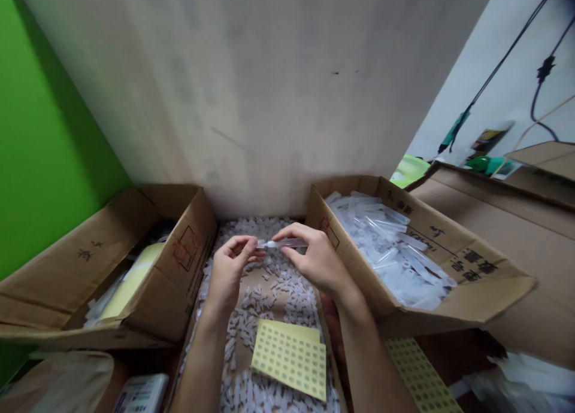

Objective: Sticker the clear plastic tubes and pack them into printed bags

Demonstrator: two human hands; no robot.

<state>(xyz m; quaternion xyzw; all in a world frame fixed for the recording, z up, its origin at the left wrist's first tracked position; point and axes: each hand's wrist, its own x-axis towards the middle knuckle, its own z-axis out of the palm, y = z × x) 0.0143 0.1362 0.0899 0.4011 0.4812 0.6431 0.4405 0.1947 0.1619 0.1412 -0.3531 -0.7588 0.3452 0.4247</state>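
My left hand (pixel 233 263) pinches a small translucent plastic tip (pixel 261 244) between thumb and fingers. Opposite it, my right hand (pixel 312 254) grips a clear plastic tube (pixel 291 243), which lies level and points left. The tip and the tube's white end (pixel 271 244) meet between both hands; whether they are joined I cannot tell. Below spreads a heap of small white plastic pieces (pixel 256 302) in a shallow cardboard tray (pixel 259 280). Yellow sheets of round stickers (pixel 290 356) rest on the pieces, nearer to me.
A cardboard box (pixel 476 275) of clear tubes (pixel 386 239) stands on the right. Another box (pixel 184 275) on the left contains yellow sheets (pixel 132 281). Behind the tray rises a pale panel (pixel 269 102). More sticker sheets (pixel 420 374) lie at lower right.
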